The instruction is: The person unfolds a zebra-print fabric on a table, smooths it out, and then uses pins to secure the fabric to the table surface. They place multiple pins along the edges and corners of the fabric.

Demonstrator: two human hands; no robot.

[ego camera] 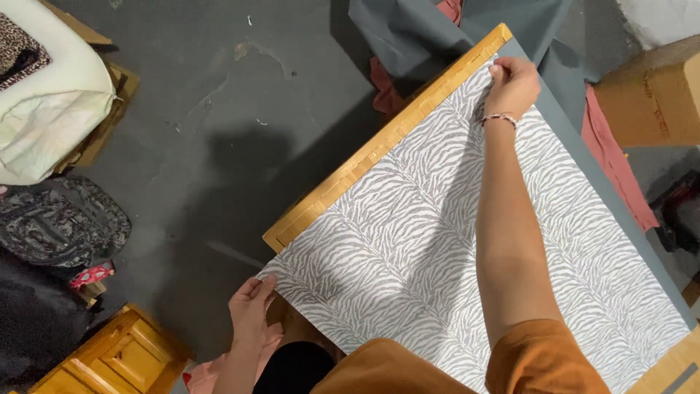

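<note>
**Zebra-striped fabric held at two corners over a wooden table**

Zebra-striped grey and white fabric (452, 248) lies flat across the table, creased into a grid of fold lines, and both hands grip it at its edges. The right hand (512, 84), at one o'clock in the view, has its fingers curled and pinched on the far corner of the fabric, with a beaded bracelet (499, 118) round the wrist and the arm stretched straight out over the cloth. The left hand (251, 305), at seven o'clock, pinches the near corner between thumb and fingers, just off the table's edge.

Under the fabric sits a light wooden table (364, 157), its bare rim showing along the ten o'clock side. A grey sheet (605, 182) peeks out beneath the fabric on the three o'clock side and bunches up past the far end at twelve o'clock, with some red cloth (620, 157) beside it. An orange sleeve (543, 361) covers the right upper arm at five o'clock.

Further out, a cardboard box (652, 95) stands at two o'clock. On the dark concrete floor (219, 109), a patterned backpack (62, 222) lies at nine o'clock, a white cushion (47, 95) at ten o'clock, and a small wooden cabinet (117, 357) at eight o'clock.
</note>
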